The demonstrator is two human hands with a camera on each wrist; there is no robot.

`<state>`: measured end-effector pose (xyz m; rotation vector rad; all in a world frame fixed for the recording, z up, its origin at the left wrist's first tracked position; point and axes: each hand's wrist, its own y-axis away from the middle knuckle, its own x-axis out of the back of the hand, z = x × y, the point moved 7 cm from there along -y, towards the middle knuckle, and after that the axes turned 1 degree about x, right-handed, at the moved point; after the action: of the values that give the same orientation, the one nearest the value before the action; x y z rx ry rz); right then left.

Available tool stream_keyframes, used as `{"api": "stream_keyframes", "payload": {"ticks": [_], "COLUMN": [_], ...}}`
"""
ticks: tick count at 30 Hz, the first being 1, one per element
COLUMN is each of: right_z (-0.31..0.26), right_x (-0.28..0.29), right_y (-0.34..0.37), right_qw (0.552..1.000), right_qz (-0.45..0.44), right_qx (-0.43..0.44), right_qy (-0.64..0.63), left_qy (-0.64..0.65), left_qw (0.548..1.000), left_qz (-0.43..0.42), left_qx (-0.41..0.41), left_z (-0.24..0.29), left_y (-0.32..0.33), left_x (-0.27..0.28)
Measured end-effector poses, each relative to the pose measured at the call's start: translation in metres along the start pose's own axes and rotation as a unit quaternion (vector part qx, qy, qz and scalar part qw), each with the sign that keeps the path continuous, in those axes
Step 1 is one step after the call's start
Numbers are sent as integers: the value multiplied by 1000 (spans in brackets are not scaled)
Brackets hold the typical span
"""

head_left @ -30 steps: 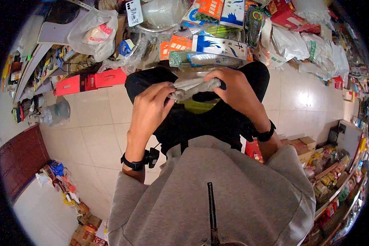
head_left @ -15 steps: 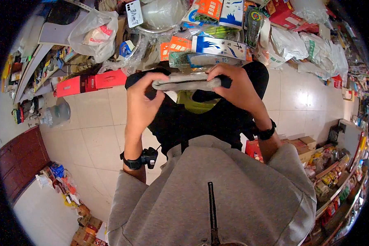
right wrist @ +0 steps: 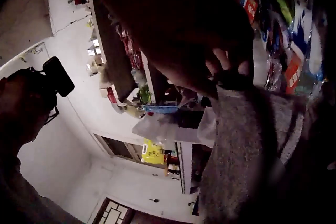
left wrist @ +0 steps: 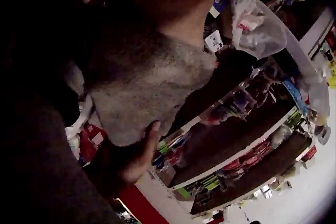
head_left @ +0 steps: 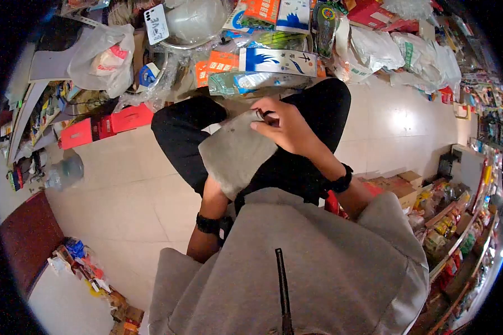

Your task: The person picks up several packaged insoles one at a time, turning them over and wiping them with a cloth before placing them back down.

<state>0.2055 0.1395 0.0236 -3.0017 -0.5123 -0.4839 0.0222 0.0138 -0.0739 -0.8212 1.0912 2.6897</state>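
Observation:
A grey fuzzy cloth, like a cap or pouch, spreads over the person's lap in the head view. The left hand is covered by it; just the left wrist shows below its lower edge. Its upper right corner is pinched by the right hand, thumb on the near face. In the left wrist view the cloth drapes over the left hand, and a fingertip lies at its far edge. The cloth hangs from the right hand's curled fingers in the right wrist view.
Ahead of the knees lie a blue-and-white packet, orange packets, a phone-like white card and plastic bags. Red boxes and a clear water jug stand on the tiled floor at left. Stocked shelves line the right.
Both hands held the cloth stretched edge-on between them; now it is turned flat, facing up. The left hand has gone from its left end to under it. The view has shifted slightly.

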Motion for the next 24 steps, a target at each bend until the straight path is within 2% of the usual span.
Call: {"api": "stream_keyframes", "payload": {"ticks": [2, 3, 4, 5, 6, 7, 8, 9, 10, 12, 13, 14, 16, 18, 19, 20, 21, 23, 24], "right_z": [13, 34, 77, 112, 142, 174, 223, 249, 250, 258, 267, 283, 305, 329, 381, 411, 393, 319, 305], "right_x": [8, 14, 23, 33, 35, 33, 20, 11, 12, 19, 25, 29, 36, 35, 32, 31, 37, 66, 70], "right_y": [-3, -12, -18, -20, -19, -23, -18, -14, -21, -22, -30, -35, -42, -51, -60, -64, -65, -60, -59], "right_qw": [999, 996, 990, 952, 870, 870, 788, 687, 687, 684, 712, 711, 750, 737, 731, 723, 724, 757, 758], "right_qz": [24, 40, 126, 163, 192, 194, 236, 274, 276, 399, 403, 402, 342, 364, 394, 423, 423, 461, 459], "right_qx": [-30, -78, -63, -156, -240, -240, -282, -317, -314, -348, -338, -340, -385, -378, -366, -354, -352, -327, -328], "right_qy": [-33, 8, -18, -206, -384, -384, -494, -594, -595, -501, -465, -466, -416, -426, -421, -415, -415, -329, -328], "left_qy": [-34, -49, -67, -82, -94, -107, -114, -121, -128, -137, -142, -143, -134, -128, -124, -118, -111, -95, -80], "left_qw": [999, 998, 997, 995, 993, 991, 990, 989, 987, 985, 983, 983, 985, 986, 987, 988, 989, 991, 992], "left_qz": [20, 30, 38, 45, 54, 59, 67, 72, 77, 87, 90, 96, 93, 89, 86, 85, 83, 82, 81], "left_qx": [-16, -20, -26, -34, -40, -49, -51, -54, -56, -60, -67, -58, -57, -55, -55, -53, -52, -49, -46], "left_z": [3, 2, 4, 8, 9, 13, 14, 16, 17, 19, 20, 18, 17, 18, 19, 19, 19, 17, 16], "left_y": [1, 2, 1, 0, 0, -1, 0, 0, 1, 4, 6, 4, -1, -6, -7, -8, -8, -8, -6], "left_x": [4, 6, 7, 9, 11, 13, 16, 18, 20, 24, 24, 26, 28, 28, 28, 29, 30, 33, 34]}}
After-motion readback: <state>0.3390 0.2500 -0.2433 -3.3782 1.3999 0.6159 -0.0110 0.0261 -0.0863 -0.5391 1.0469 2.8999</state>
